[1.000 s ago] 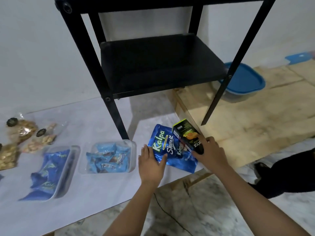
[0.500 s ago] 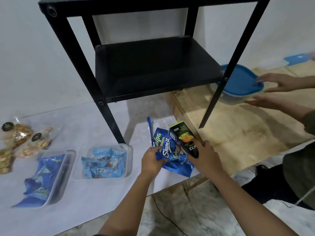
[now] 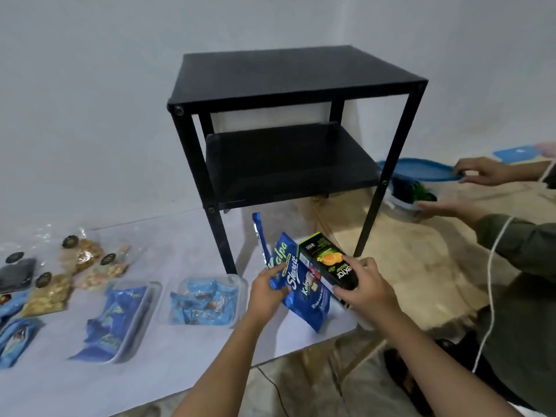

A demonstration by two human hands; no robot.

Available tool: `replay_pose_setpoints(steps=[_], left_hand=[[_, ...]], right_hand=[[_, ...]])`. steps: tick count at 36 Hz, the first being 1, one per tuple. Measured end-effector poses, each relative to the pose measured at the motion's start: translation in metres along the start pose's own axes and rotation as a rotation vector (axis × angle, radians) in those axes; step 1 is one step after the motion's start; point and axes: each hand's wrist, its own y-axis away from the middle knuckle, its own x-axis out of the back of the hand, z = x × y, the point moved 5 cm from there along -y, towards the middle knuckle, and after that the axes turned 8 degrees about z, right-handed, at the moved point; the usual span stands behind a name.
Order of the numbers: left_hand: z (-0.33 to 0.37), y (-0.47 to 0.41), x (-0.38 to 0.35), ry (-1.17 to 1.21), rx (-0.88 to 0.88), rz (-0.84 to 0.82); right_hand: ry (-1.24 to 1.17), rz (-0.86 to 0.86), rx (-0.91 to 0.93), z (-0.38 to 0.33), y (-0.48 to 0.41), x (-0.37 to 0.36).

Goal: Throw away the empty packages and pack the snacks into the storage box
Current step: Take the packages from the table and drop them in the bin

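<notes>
My left hand [image 3: 266, 288] grips the blue Kalpa snack bag [image 3: 304, 293], which is lifted and tilted off the white sheet. My right hand [image 3: 365, 288] holds a black and green carton [image 3: 329, 261] with an orange picture, pressed against the bag's right side. A torn blue strip [image 3: 259, 237] sticks up behind the bag. To the left, a clear storage box [image 3: 237, 284] holds several small blue-wrapped snacks. A second clear box [image 3: 150, 293] further left holds an empty-looking blue bag.
A black two-shelf side table [image 3: 288, 73] stands just behind my hands. Another person's hands [image 3: 481, 173] lift a blue lid [image 3: 421, 170] off a clear container at the right. Nut packets [image 3: 87, 257] and blue packs [image 3: 15, 338] lie at the far left.
I have raised the bag and carton further off the sheet, and my view has pulled back and up. The other person has lifted the blue lid off the container.
</notes>
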Motion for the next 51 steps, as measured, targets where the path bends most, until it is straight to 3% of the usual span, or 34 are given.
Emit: replay_pose_setpoints(steps=[11,17,21,30,39,51], left_hand=[[0.05,0.078,0.097,0.075,-0.134,0.105],[0.036,0.149,0.17,0.138,-0.149,0.194],[0.011,0.207,0.231,0.155,-0.131,0.288],[-0.067,0.351,0.391,0.178,-0.023,0.662],[-0.17,0.508,0.541,0.247,0.134,1.152],[-0.337,0.682,0.628,0.434,0.493,1.726]], right_hand=[[-0.013,0.059,0.147,-0.086,0.073,0.048],[-0.118,0.017,0.242,-0.14,0.139,0.035],[-0.065,-0.036,0.33,-0.181,0.187,0.012],[-0.048,-0.214,0.605,-0.322,0.296,-0.064],[-0.034,-0.463,0.957,-0.491,0.42,-0.169],[0.073,-0.907,1.323,-0.667,0.593,-0.349]])
